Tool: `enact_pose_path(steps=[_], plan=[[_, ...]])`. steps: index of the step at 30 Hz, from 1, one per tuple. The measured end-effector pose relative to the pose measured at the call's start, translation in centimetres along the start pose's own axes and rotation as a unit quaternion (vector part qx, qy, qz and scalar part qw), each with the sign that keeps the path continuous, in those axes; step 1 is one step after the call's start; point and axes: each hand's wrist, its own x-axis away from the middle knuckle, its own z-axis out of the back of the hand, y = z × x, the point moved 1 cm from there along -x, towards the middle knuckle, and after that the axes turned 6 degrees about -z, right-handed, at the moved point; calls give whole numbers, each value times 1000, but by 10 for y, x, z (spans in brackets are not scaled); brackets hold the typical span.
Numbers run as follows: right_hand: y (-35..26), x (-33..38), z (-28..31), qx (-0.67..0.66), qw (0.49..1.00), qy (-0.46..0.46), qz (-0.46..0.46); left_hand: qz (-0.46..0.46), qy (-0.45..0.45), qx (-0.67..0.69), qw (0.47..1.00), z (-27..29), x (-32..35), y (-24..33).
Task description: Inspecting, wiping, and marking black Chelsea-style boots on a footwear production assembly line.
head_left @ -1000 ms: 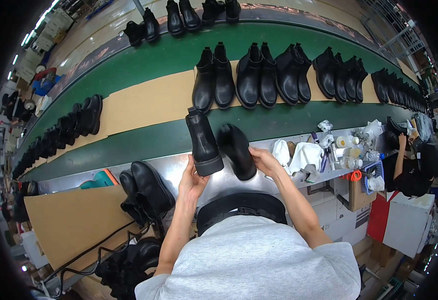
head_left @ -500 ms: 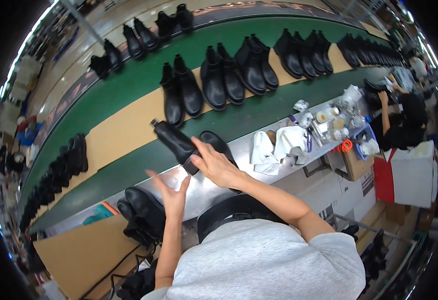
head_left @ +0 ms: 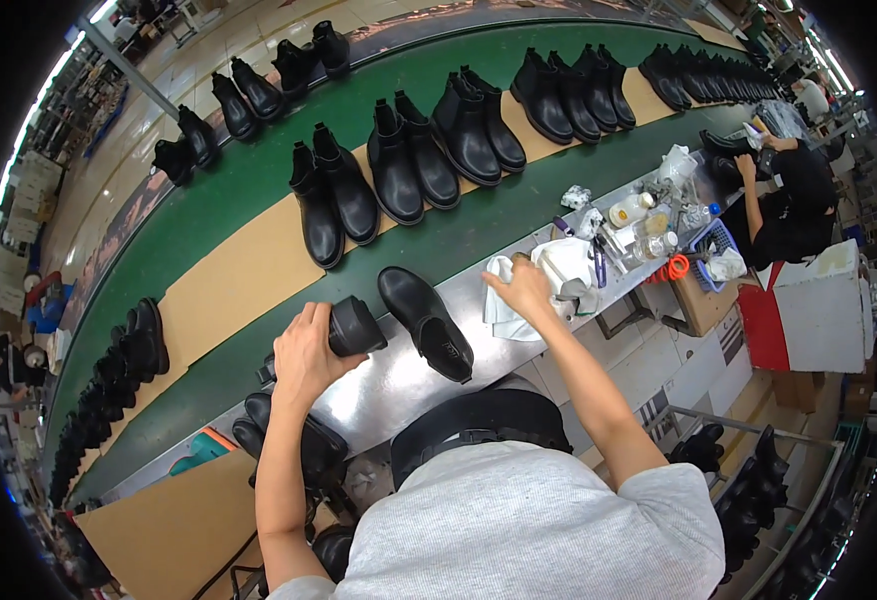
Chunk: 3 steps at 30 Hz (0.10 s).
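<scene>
My left hand grips a black ankle boot that is tipped over on the metal work ledge. Its partner boot lies on its side just to the right, untouched. My right hand rests on a white cloth spread on the ledge, fingers closed over it.
A green conveyor belt with brown card sheets carries several pairs of black boots. Bottles, jars and scissors crowd the ledge to the right. Another person in black works farther right. More boots sit under the ledge.
The boot was held up in both hands, then in the right hand only. It is down on the ledge under my left hand, and my right hand has moved right to the cloth.
</scene>
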Motion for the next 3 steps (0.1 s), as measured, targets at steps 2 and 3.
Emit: enact_pose_path(steps=[2,3], plan=[[1,-10,-19,37,999,-33,-18,10,-25,-5,1000,3,-13,4],[0,-13,-29,76,994,-70,-31,27,-49,-10,998,4,-18,3]])
